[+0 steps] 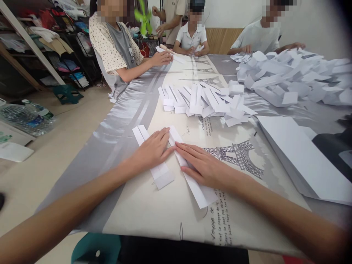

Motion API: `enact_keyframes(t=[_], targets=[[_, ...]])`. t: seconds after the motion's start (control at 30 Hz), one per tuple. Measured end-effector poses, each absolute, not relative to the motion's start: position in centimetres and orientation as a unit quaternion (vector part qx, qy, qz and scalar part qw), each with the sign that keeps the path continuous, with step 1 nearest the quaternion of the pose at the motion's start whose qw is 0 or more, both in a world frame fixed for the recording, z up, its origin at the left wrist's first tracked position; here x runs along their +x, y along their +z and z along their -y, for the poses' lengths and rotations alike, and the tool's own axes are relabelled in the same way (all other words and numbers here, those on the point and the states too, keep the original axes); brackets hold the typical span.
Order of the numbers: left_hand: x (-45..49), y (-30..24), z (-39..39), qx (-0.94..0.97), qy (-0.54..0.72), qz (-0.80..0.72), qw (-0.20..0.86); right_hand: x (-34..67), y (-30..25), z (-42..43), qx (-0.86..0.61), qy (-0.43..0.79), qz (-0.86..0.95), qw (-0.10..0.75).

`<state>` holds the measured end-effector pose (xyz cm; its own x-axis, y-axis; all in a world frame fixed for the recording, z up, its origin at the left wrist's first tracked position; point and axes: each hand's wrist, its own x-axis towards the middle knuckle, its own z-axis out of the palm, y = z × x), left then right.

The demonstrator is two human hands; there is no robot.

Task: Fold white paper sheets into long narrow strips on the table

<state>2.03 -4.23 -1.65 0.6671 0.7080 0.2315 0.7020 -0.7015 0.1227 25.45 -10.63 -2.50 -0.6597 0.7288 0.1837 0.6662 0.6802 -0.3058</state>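
Note:
A folded white paper strip (198, 193) lies slantwise on the table in front of me. My right hand (202, 163) rests along it, fingers stretched out and pressed flat on the paper. At the strip's far end, my left hand (154, 148) touches its edge with fingers extended, the thumb reaching toward my right fingertips. Partly beneath my left hand is another folded paper piece (162, 176), its two ends showing. Neither hand is wrapped around anything.
A heap of folded papers (198, 99) lies ahead, with a larger pile (297, 75) at the far right. White sheets (299, 157) are stacked at right. The table (148, 216) has a printed cloth. Several people sit or stand around it; one person's hands (162, 58) hold paper.

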Motion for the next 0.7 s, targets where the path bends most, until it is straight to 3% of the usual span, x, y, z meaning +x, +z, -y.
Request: enact_keyframes(t=[0.2,0.37,0.7], targets=[[1.9,-1.6,4.0,0.917,0.115,-0.381,0.018,26.0,-0.9,10.8,-0.397,0.169,0.887,0.163],[1.8,-1.4,3.9,0.923,0.107,-0.369,0.004,26.4,1.4,11.6,-0.318,0.17,0.909,0.21],[1.4,-1.9,3.2,0.924,0.118,-0.363,0.02,29.2,-1.5,12.4,-0.214,0.089,0.962,0.147]])
